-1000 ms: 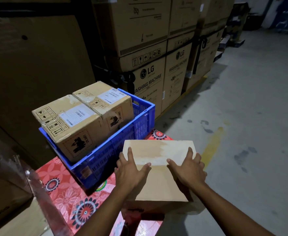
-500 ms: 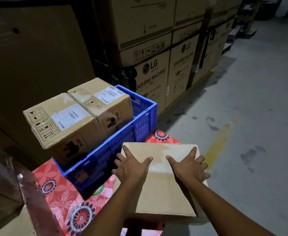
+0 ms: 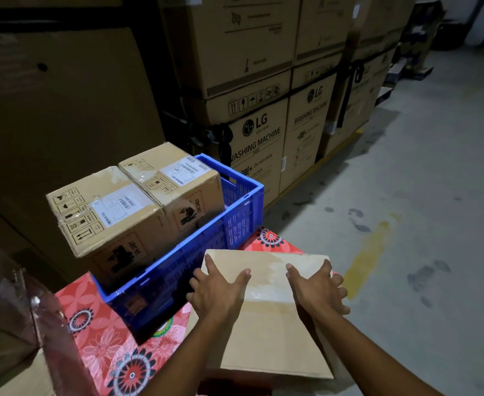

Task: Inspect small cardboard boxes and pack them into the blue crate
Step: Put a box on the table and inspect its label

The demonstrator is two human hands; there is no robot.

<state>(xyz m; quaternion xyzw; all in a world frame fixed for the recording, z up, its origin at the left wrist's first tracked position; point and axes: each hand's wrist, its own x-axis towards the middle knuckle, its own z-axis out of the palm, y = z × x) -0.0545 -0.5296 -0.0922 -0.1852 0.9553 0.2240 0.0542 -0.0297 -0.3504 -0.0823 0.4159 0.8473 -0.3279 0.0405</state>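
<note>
- Brown and unprinted, a flat-topped cardboard box [image 3: 266, 332] lies at the near right corner of the bench, just beside the crate and outside it; a strip of clear tape shines across its top.
- Left hand [image 3: 218, 292] rests flat on the left part of that box top, its fingers [image 3: 211, 265] straight and spread, thumb pointing toward the other hand; nothing is clasped.
- Right hand [image 3: 318, 290] lies flat on the right part of the same top, fingers splayed and reaching to the right edge, thumb pointing inward, also not curled round anything.
- Blue slotted plastic crate [image 3: 243, 221] stands on the bench to the left of the plain box and further from the person.
- Inside the crate sit two brown cardboard boxes side by side, touching, both rising above its rim: the nearer labelled box [image 3: 112, 218] and the farther labelled box [image 3: 175, 184], each with a white barcode sticker and handling symbols on top and "UN 3481" printed on the side.
- Red cloth with a flower pattern [image 3: 98, 338] covers the bench under the crate and the plain box.
- Large brown cartons printed "LG WASHING MACHINE" [image 3: 258, 138] are stacked behind the crate.
- Grey concrete floor [image 3: 421, 181] spreads to the right, with a yellow paint streak [image 3: 369, 252] on it.
</note>
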